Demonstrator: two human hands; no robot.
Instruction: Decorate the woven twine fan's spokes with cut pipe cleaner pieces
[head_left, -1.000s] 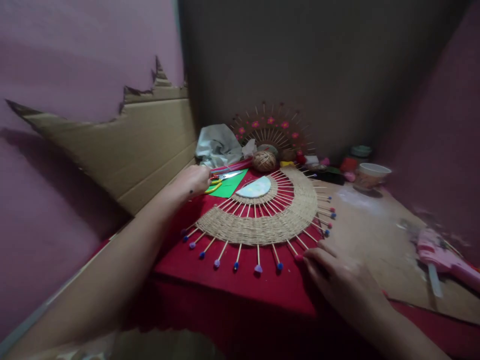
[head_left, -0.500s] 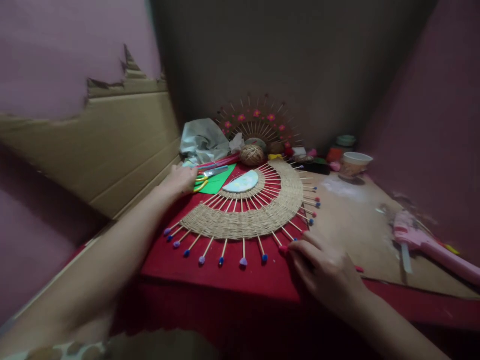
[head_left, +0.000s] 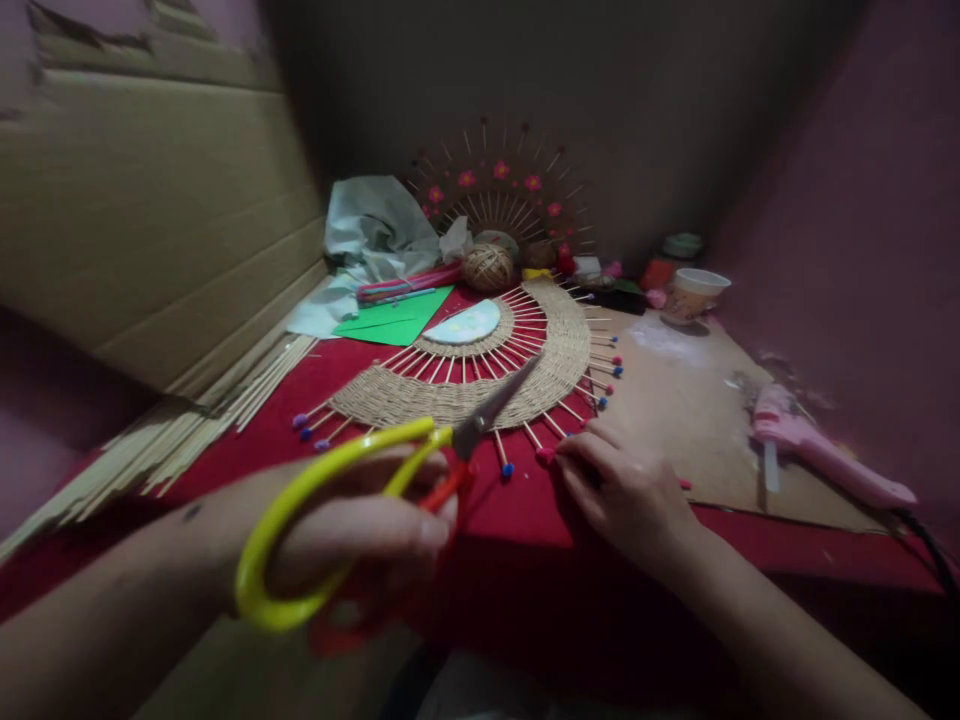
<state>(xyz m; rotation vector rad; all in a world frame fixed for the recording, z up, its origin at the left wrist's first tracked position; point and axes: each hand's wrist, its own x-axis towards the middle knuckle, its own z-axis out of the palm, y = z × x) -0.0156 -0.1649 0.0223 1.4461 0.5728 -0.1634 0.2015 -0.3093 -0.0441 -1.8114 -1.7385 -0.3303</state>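
My left hand [head_left: 375, 545] is closed around scissors [head_left: 337, 480] with yellow and red handles, raised close to the camera. Their dark blades point up and to the right, over a woven half-round fan [head_left: 390, 397] that lies on the red cloth. Thin sticks radiate from the fan, tipped with blue, purple and pink pieces. At its front right edge, my right hand [head_left: 630, 485] is closed, its fingertips pinching a bright pink piece [head_left: 545, 456] by a stick end. A pale half-disc [head_left: 465, 322] sits at the fan's centre. The scissors hide several of the front sticks.
Green paper [head_left: 394, 318], a twine ball [head_left: 488, 267] and crumpled whitish plastic [head_left: 379, 225] lie behind the fan. Bare sticks [head_left: 262, 385] are bundled at left beside upright cardboard [head_left: 172, 200]. On a cardboard sheet [head_left: 675, 400] at right rest a pink glue gun [head_left: 825, 450] and a cup [head_left: 695, 295].
My left hand has picked up the scissors from the green paper and brought them toward me. My right hand stays at the pink piece. The view has tilted down slightly.
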